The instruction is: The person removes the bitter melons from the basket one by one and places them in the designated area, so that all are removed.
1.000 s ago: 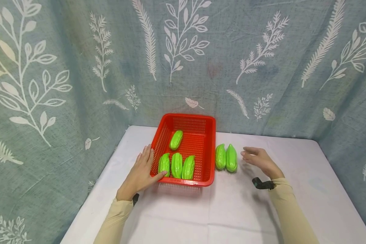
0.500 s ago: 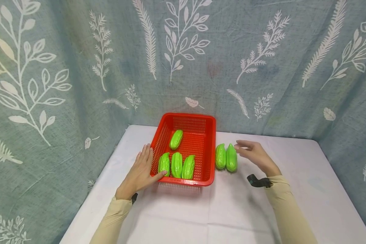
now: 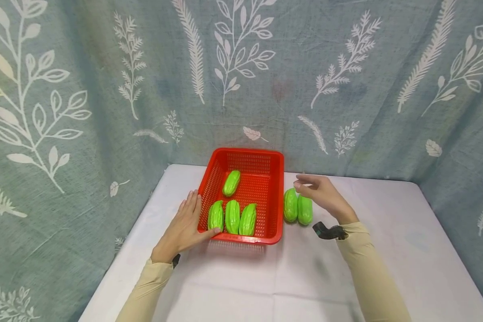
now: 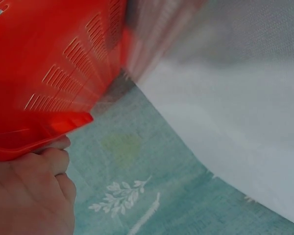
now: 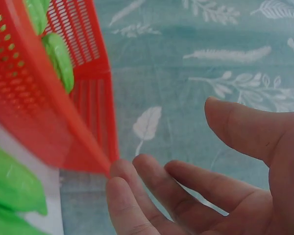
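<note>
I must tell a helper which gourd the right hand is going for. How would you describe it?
Find the red basket on the white table. Two green gourds lie just outside its right wall. It is the outer gourd, farther from the basket, directly under the right hand.

Beige long sleeves [image 3: 370,273]; black wrist cams [image 3: 326,231]

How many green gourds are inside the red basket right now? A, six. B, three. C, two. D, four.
D: the head view shows the red basket holding four green gourds, one lying alone toward the back and three side by side at the front; two more gourds lie outside on the table.
</note>
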A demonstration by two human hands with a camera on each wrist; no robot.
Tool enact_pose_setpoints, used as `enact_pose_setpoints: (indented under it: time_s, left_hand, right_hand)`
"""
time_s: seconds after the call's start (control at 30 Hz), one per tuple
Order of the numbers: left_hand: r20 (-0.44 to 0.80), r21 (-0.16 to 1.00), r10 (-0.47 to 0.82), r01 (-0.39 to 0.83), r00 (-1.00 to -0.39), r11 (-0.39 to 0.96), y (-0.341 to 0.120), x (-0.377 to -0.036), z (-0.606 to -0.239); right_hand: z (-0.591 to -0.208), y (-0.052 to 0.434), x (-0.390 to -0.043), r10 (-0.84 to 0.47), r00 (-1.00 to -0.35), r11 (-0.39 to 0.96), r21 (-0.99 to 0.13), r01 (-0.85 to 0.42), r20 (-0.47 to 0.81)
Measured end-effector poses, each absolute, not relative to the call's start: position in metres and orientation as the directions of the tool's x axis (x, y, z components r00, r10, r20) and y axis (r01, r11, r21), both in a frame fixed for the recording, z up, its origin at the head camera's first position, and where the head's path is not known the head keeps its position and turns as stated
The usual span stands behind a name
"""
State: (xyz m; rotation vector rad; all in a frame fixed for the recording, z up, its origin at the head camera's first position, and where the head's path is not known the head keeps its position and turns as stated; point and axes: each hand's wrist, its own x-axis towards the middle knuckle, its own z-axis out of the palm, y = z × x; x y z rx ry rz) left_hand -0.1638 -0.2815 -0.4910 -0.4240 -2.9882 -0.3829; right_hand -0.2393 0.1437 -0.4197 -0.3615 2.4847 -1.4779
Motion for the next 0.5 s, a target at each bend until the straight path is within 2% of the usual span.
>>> enact_pose_setpoints:
  time_s: [0.5]
  left_hand:
    - [0.121, 0.249, 0.254, 0.277, -0.960, 0.928, -0.282, -0.164, -0.492]
  right_hand:
    - [-0.410, 0.094, -0.252, -0.405, -0.913, 0.394, -0.911, -0.125, -0.050]
